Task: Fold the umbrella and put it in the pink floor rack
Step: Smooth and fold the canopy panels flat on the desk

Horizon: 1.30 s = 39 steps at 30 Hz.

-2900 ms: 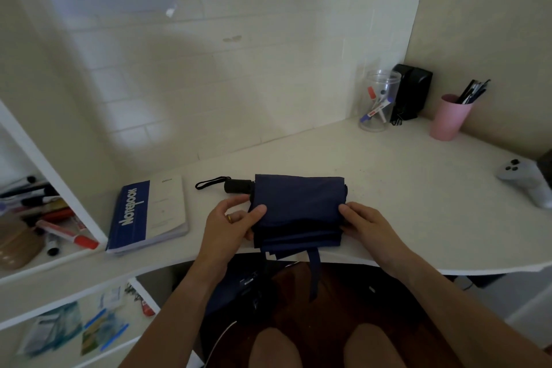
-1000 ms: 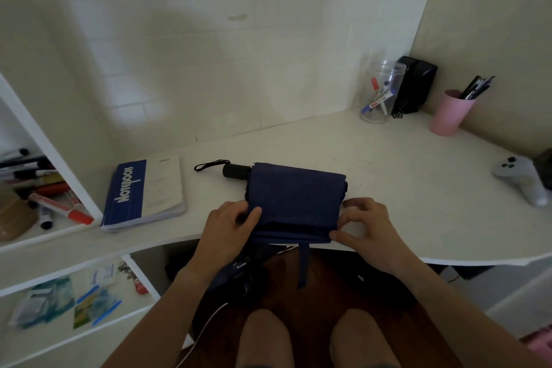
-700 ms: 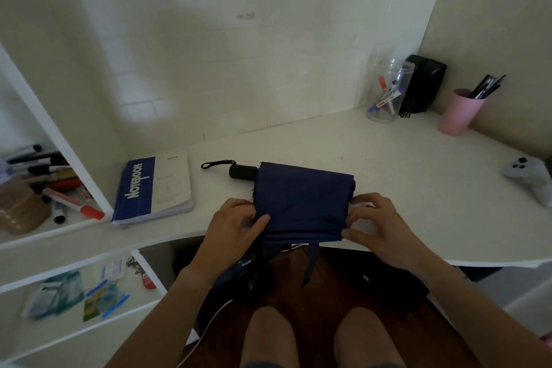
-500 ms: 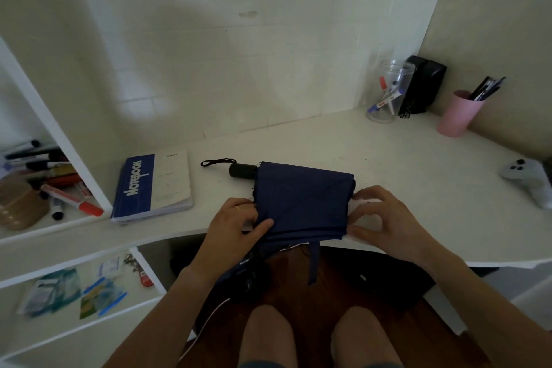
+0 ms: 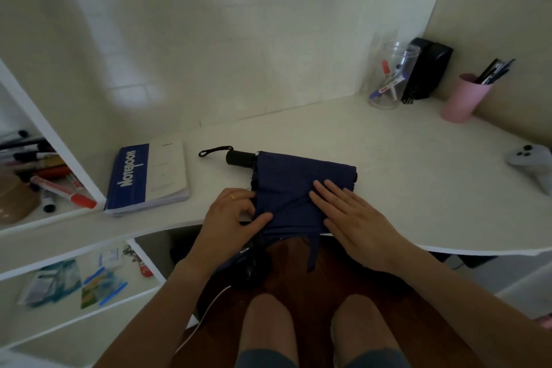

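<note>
From the head camera, the navy umbrella point(image 5: 301, 188) lies collapsed on the white tabletop point(image 5: 418, 158) at its near edge, its black handle point(image 5: 240, 158) and wrist loop pointing left toward a blue notebook point(image 5: 148, 178). The closing strap point(image 5: 312, 251) dangles off the edge toward the person's knees.

The canopy looks like thin, soft, slippery cloth over stiff ribs, light overall; I'd guess the folds will spring loose unless kept pressed. The firm places to take hold are the handle and the bundled body, not loose fabric.

The right hand point(image 5: 355, 218) lies flat on the cloth with fingers spread and extended, palm down, pressing rather than gripping. The left hand point(image 5: 233, 218) is curled at the left edge of the bundle, thumb lying on top of the fabric and fingers bent beside it; it seems to be pinching the folded edge, though what is under the fingers is hidden.

The pink floor rack is nowhere in sight; a pink cup point(image 5: 464, 98) of pens stands at the far right corner.
</note>
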Tool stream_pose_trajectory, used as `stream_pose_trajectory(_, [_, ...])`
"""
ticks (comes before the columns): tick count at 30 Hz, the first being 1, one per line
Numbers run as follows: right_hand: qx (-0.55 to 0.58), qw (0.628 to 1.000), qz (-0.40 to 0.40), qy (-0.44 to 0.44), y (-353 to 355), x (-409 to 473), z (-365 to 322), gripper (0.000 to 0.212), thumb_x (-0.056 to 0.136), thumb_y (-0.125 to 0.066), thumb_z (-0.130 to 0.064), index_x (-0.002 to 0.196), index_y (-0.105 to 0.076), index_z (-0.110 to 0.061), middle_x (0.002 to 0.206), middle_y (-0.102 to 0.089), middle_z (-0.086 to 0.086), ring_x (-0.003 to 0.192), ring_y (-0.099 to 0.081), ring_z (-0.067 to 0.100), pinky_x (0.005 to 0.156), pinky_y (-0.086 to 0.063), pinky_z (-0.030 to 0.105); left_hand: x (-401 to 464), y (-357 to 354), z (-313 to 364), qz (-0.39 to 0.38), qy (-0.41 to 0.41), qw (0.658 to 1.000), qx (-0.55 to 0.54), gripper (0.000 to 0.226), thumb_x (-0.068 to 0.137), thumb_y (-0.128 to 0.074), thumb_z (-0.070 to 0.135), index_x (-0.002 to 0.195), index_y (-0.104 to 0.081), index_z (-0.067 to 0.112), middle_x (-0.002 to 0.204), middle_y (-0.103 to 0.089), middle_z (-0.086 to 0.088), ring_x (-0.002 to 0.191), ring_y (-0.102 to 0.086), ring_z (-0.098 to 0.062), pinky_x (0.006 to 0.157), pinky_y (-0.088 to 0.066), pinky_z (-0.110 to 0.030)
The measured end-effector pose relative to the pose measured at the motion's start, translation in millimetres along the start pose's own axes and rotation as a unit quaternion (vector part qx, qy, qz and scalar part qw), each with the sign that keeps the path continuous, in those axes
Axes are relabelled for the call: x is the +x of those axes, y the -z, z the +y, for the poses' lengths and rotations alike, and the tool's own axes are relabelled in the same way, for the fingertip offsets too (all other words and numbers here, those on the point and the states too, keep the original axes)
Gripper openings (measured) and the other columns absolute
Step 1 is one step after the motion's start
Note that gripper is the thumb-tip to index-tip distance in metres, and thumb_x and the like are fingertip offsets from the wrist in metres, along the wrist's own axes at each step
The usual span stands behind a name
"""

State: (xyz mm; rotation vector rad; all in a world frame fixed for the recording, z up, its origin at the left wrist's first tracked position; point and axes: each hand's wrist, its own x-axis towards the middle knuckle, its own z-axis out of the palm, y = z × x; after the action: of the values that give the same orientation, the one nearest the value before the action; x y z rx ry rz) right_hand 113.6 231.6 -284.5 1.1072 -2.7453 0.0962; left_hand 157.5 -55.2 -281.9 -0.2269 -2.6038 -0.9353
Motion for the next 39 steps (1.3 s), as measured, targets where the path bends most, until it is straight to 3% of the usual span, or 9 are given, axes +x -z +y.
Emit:
stream_pose_trajectory(4, [0.006,1.000,-0.016,0.002,-2.5,-6.4,-2.6,0.060,0.107,-0.023,-0.044,0.160,-0.005,-0.022,0.169,0.002,-0.005,0.154,0.007,0.009,0.126,-0.004,0.034,4.3,5.1,9.9,0.050,0.000,0.998,-0.026,0.047,0.074,-0.089,0.027,0.107,-0.057,0.018,0.121,-0.054,0.000,0.112,-0.052,-0.012,0.099,-0.048,-0.030])
stream_pose_trajectory(9, [0.036,0.999,-0.032,-0.007,0.8,-4.5,-2.9,0.062,0.106,-0.017,-0.050,0.160,-0.001,-0.024,0.167,0.007,-0.009,0.152,0.014,0.001,0.125,0.003,0.029,23.5,-4.2,47.1,0.007,-0.229,0.966,0.116,0.035,0.103,-0.058,0.020,0.137,-0.060,0.011,0.146,-0.054,-0.006,0.139,-0.045,-0.018,0.116,-0.038,-0.033])
stream_pose_trajectory(15, [0.300,0.943,0.085,-0.113,12.5,-1.0,-2.8,0.041,0.105,-0.043,-0.030,0.146,-0.050,-0.024,0.154,-0.043,-0.015,0.144,-0.029,-0.007,0.122,-0.024,0.025,21.2,-22.9,7.3,-0.105,-0.200,0.942,0.248,0.056,0.109,-0.026,0.043,0.159,-0.031,0.018,0.168,-0.024,-0.001,0.155,-0.020,-0.017,0.121,-0.032,-0.040])
stream_pose_trajectory(19, [0.128,0.982,0.123,-0.062,-0.2,-4.3,1.6,0.035,0.100,-0.057,-0.030,0.133,-0.062,-0.023,0.153,-0.045,-0.010,0.145,-0.031,0.001,0.119,-0.030,0.027,15.1,-16.8,0.7,-0.127,-0.173,0.941,0.260,0.065,0.105,-0.024,0.060,0.162,-0.020,0.027,0.170,-0.010,0.006,0.156,-0.007,-0.011,0.124,-0.023,-0.043])
stream_pose_trajectory(29, [0.070,0.983,0.172,-0.003,-0.8,-20.8,17.2,0.029,0.096,-0.060,-0.037,0.113,-0.078,-0.021,0.132,-0.068,-0.003,0.129,-0.059,0.014,0.094,-0.056,0.037,13.7,-18.6,2.9,-0.152,-0.079,0.969,0.180,0.071,0.101,-0.002,0.064,0.154,-0.036,0.032,0.169,-0.005,0.016,0.155,0.001,-0.001,0.126,-0.013,-0.048])
stream_pose_trajectory(32, [0.108,0.981,0.156,-0.033,8.3,-16.3,13.6,0.031,0.095,-0.057,-0.045,0.099,-0.082,-0.027,0.118,-0.074,-0.008,0.119,-0.065,0.009,0.089,-0.059,0.036,8.2,-20.6,-0.5,-0.133,-0.115,0.950,0.257,0.057,0.106,-0.015,0.055,0.158,-0.029,0.033,0.171,-0.006,0.007,0.156,-0.004,-0.010,0.123,-0.019,-0.054])
stream_pose_trajectory(35, [0.143,0.969,0.172,-0.105,39.7,16.0,15.6,0.040,0.093,-0.057,-0.049,0.068,-0.079,-0.027,0.078,-0.077,-0.011,0.079,-0.069,0.008,0.076,-0.053,0.027,6.0,-21.4,-0.5,-0.142,-0.153,0.933,0.293,0.053,0.108,-0.015,0.050,0.160,-0.003,0.045,0.171,0.000,0.000,0.157,-0.001,-0.020,0.125,-0.014,-0.055])
stream_pose_trajectory(37, [0.172,0.953,0.180,-0.174,60.4,54.2,32.6,0.036,0.095,-0.058,-0.045,0.075,-0.078,-0.022,0.077,-0.071,-0.009,0.075,-0.063,0.010,0.076,-0.046,0.024,5.8,-20.9,0.0,-0.146,-0.161,0.930,0.295,0.053,0.109,-0.014,0.049,0.159,0.003,0.047,0.171,0.004,-0.002,0.157,0.002,-0.022,0.124,-0.015,-0.055])
stream_pose_trajectory(39, [0.258,0.931,0.051,-0.252,76.4,91.6,53.4,0.037,0.097,-0.055,-0.045,0.095,-0.077,-0.014,0.096,-0.071,-0.003,0.089,-0.064,0.016,0.089,-0.050,0.032,5.5,-20.2,0.6,-0.148,-0.157,0.931,0.295,0.052,0.109,-0.011,0.050,0.158,0.005,0.048,0.171,0.007,-0.001,0.157,0.003,-0.022,0.124,-0.016,-0.054])
